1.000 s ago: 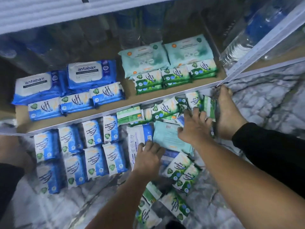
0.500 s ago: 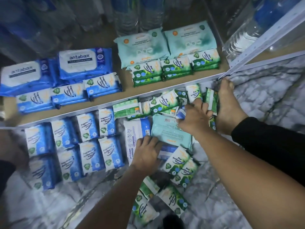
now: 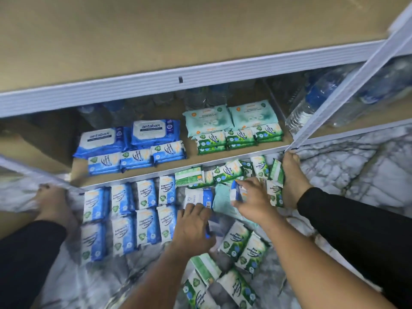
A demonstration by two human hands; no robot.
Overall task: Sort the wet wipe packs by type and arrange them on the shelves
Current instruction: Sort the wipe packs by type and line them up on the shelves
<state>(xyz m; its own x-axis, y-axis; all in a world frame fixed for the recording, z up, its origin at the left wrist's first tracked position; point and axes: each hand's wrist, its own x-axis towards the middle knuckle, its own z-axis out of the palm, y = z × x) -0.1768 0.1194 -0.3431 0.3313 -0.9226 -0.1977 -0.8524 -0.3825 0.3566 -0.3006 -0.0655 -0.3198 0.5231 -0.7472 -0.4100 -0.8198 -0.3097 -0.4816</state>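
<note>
Feed check, L to R. Bare left foot (image 3: 51, 204) on marble floor (image 3: 356, 175) at the shelf (image 3: 77, 172) corner. Next to it I see the blue floor pks (image 3: 124, 217): 2 rows of 4, edge to edge, just in front of the shelf lip. On btm shelf behind them: 2 antabax pks (image 3: 127, 137) at back, 3 blue shelf pks (image 3: 136, 160) in front, touching.

Center: left hand (image 3: 191, 226) is palm down, fingertips on a white/blue pk (image 3: 196, 196) lying flat on the floor. Gripping or just resting, I can't tell. Right of that is a teal floor pk (image 3: 221, 201), partly under the right hand (image 3: 254, 201). That hand pinches a small blue pk (image 3: 235, 191) btw thumb and fingers.

Shelf behind: 2 teal shelf pks (image 3: 229, 118), w/ green shelf pks (image 3: 238, 139) in 3 piles in front. Green floor pks (image 3: 243, 244) lie loose around both hands, some overlapping. Right foot (image 3: 292, 177) is at the shelf post, green pks touching it. Water bottles (image 3: 312, 108) far right on shelf.
</note>
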